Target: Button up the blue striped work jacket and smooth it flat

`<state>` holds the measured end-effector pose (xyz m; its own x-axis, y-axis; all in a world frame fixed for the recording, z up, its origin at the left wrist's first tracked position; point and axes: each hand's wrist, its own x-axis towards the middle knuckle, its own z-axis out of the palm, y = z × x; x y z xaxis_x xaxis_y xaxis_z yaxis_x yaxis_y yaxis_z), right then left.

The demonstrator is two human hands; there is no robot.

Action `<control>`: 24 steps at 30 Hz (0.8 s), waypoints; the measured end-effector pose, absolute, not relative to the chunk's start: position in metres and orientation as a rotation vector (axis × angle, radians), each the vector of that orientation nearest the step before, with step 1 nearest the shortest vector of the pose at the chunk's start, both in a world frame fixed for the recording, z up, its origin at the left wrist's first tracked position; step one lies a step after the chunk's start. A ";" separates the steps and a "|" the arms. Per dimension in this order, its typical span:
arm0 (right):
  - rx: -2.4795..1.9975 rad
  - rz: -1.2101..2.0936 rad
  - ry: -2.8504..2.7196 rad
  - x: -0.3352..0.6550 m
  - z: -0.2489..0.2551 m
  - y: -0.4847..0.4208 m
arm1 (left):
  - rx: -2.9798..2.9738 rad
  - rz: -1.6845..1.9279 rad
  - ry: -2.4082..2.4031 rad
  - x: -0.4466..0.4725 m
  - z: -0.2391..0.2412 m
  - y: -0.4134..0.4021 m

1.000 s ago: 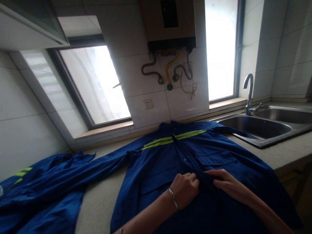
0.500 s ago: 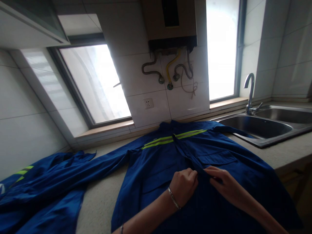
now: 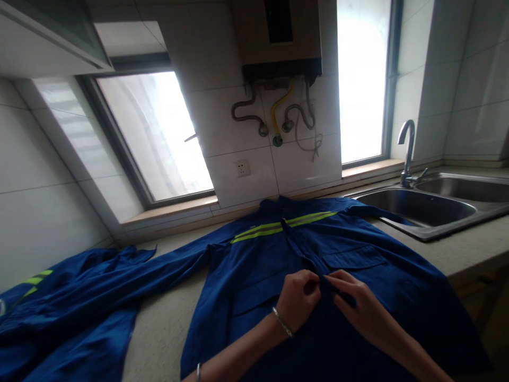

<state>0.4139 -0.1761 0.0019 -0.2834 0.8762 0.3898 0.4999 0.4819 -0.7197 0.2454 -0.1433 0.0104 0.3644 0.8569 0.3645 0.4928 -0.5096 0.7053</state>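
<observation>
A blue work shirt [image 3: 358, 244] with yellow-green reflective stripes lies front-up on the grey countertop [image 3: 167, 323], collar toward the wall. Both my hands meet at its centre front placket. My left hand [image 3: 298, 298], with a bracelet on the wrist, is closed, pinching the left edge of the placket. My right hand [image 3: 353, 303] is closed too, its fingers pinching the right edge of the placket against the left hand. The shirt's left sleeve stretches out toward the left.
A second blue garment [image 3: 59, 318] with reflective stripes lies bunched at the far left of the counter. A steel double sink [image 3: 421, 209] with a tap [image 3: 406, 151] is at the right. A wall socket [image 3: 242, 168], heater pipes and two windows are behind.
Both hands have moved a little up the shirt front toward the collar, staying pinched on the placket. The shirt and the rest have not shifted.
</observation>
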 end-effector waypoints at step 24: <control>-1.111 0.793 -1.741 0.405 -0.017 -0.148 | 1.240 1.083 0.970 0.247 -0.015 -0.131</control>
<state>0.4049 -0.1482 -0.0172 -0.1952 0.9190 0.3427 0.3443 0.3914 -0.8534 0.2471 -0.1314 -0.0152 0.2281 0.9736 0.0122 -0.0949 0.0098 0.9954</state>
